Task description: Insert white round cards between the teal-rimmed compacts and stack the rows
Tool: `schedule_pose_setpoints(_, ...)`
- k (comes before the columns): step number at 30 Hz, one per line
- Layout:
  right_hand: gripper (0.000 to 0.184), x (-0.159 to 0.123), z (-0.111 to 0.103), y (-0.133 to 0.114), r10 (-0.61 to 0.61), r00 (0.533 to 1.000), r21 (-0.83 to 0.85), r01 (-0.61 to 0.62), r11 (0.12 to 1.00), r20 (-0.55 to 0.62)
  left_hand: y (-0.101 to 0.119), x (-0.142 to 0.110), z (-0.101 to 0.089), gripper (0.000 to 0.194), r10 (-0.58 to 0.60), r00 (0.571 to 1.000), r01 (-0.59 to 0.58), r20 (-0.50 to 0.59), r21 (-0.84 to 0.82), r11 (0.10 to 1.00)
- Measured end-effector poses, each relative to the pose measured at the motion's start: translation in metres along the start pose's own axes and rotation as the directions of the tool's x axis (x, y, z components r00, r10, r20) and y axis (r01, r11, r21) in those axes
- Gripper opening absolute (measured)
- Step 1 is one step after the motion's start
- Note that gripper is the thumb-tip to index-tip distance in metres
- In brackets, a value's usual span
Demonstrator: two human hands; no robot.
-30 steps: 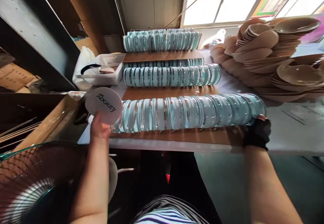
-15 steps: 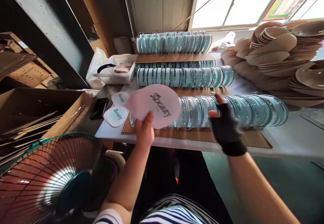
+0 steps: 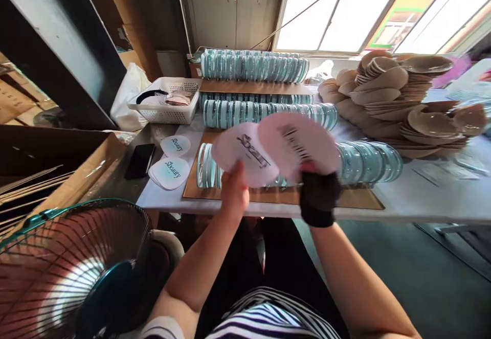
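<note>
L hand (image 3: 235, 191) fingers clamped on pink card (image 3: 245, 152); R hand (image 3: 318, 196), gloved, fingers clamped on 2nd card (image 3: 299, 144); both above table (image 3: 422, 201) w/ lid row (image 3: 368, 160).

Both forearms raised, bare left hand (image 3: 235, 191) and gloved right hand (image 3: 318, 196) in closed grip.

Pale pink cards (image 3: 268, 150) (black lettering, blurred), black glove (image 3: 318, 198), teal-tinted discs (image 3: 368, 160), apparently tan pads (image 3: 387, 93).
</note>
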State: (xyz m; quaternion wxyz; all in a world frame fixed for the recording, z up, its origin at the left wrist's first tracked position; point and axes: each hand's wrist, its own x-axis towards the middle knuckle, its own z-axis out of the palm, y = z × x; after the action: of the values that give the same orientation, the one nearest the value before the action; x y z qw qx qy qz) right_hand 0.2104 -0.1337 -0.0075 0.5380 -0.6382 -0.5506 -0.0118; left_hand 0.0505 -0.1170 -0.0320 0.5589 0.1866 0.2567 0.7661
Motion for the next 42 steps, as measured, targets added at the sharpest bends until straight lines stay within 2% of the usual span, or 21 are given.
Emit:
schedule_pose_setpoints(1, 0.052, 0.009, -0.014, 0.004, 0.011, 0.986, -0.058, -0.020, 0.998, -0.166, 0.007, 0.009, 0.007, 0.042, 0.010, 1.000, -0.010, 0.018, -0.035, 0.999)
schedule_pose_setpoints(2, 0.056, 0.015, -0.029, 0.007, -0.012, 0.959, -0.140, -0.029, 0.990, -0.282, 0.013, 0.021, 0.015, 0.042, 0.022, 0.999, -0.020, 0.033, -0.067, 0.998)
schedule_pose_setpoints(3, 0.058, 0.016, -0.044, 0.011, -0.045, 0.948, -0.244, -0.036, 0.969, -0.316, 0.018, 0.034, 0.024, 0.040, 0.024, 0.999, -0.019, 0.047, -0.094, 0.995)
schedule_pose_setpoints(4, 0.057, 0.012, -0.058, 0.014, -0.076, 0.961, -0.351, -0.024, 0.936, -0.267, 0.021, 0.047, 0.034, 0.039, 0.007, 0.998, -0.001, 0.057, -0.114, 0.994)
schedule_pose_setpoints(6, 0.047, -0.008, -0.077, 0.020, -0.093, 0.996, -0.498, 0.074, 0.864, -0.013, 0.018, 0.071, 0.054, 0.038, -0.082, 0.991, 0.095, 0.101, -0.123, 0.988)
schedule_pose_setpoints(8, 0.037, -0.034, -0.083, 0.025, -0.109, 0.967, -0.517, 0.217, 0.828, 0.231, 0.004, 0.090, 0.071, 0.037, -0.195, 0.970, 0.209, 0.144, -0.088, 0.974)
schedule_pose_setpoints(10, 0.036, -0.054, -0.076, 0.027, -0.141, 0.927, -0.499, 0.310, 0.809, 0.346, -0.012, 0.100, 0.082, 0.036, -0.257, 0.954, 0.266, 0.153, -0.044, 0.963)
schedule_pose_setpoints(13, 0.039, -0.060, -0.054, 0.022, -0.149, 0.903, -0.481, 0.348, 0.805, 0.404, -0.027, 0.103, 0.084, 0.037, -0.271, 0.954, 0.278, 0.132, -0.038, 0.960)
schedule_pose_setpoints(17, 0.042, -0.038, -0.025, 0.000, -0.076, 0.877, -0.456, 0.318, 0.831, 0.474, -0.023, 0.100, 0.078, 0.038, -0.268, 0.955, 0.276, 0.124, -0.059, 0.959)
schedule_pose_setpoints(19, 0.045, -0.028, -0.023, -0.010, -0.046, 0.871, -0.475, 0.311, 0.823, 0.490, -0.019, 0.101, 0.075, 0.037, -0.283, 0.953, 0.291, 0.108, -0.063, 0.955)
schedule_pose_setpoints(22, 0.048, -0.024, -0.030, -0.018, -0.089, 0.855, -0.472, 0.365, 0.803, 0.511, -0.014, 0.105, 0.073, 0.039, -0.331, 0.940, 0.337, 0.080, -0.086, 0.938)
schedule_pose_setpoints(25, 0.045, -0.026, -0.028, -0.015, -0.107, 0.860, -0.460, 0.367, 0.808, 0.499, -0.013, 0.107, 0.072, 0.047, -0.370, 0.927, 0.374, 0.052, -0.090, 0.923)
schedule_pose_setpoints(29, 0.041, -0.021, 0.009, 0.000, 0.013, 0.856, -0.523, 0.304, 0.796, 0.516, -0.014, 0.107, 0.072, 0.046, -0.349, 0.935, 0.353, 0.060, -0.082, 0.932)
schedule_pose_setpoints(32, 0.039, -0.018, 0.031, 0.015, 0.025, 0.850, -0.516, 0.296, 0.804, 0.526, -0.015, 0.105, 0.071, 0.046, -0.316, 0.945, 0.322, 0.084, -0.077, 0.944)
schedule_pose_setpoints(36, 0.034, -0.018, 0.027, 0.024, 0.015, 0.895, -0.503, 0.236, 0.832, 0.446, -0.015, 0.106, 0.071, 0.047, -0.333, 0.939, 0.339, 0.082, -0.083, 0.937)
schedule_pose_setpoints(38, 0.029, -0.014, 0.023, 0.020, 0.046, 0.898, -0.504, 0.202, 0.840, 0.437, -0.015, 0.106, 0.071, 0.049, -0.344, 0.936, 0.349, 0.070, -0.083, 0.933)
schedule_pose_setpoints(40, 0.025, -0.008, 0.024, 0.013, 0.083, 0.869, -0.508, 0.206, 0.836, 0.488, -0.014, 0.105, 0.072, 0.049, -0.350, 0.935, 0.354, 0.053, -0.078, 0.932)
schedule_pose_setpoints(42, 0.024, -0.001, 0.029, 0.005, 0.109, 0.808, -0.518, 0.261, 0.814, 0.579, -0.013, 0.104, 0.072, 0.048, -0.360, 0.932, 0.362, 0.041, -0.067, 0.930)
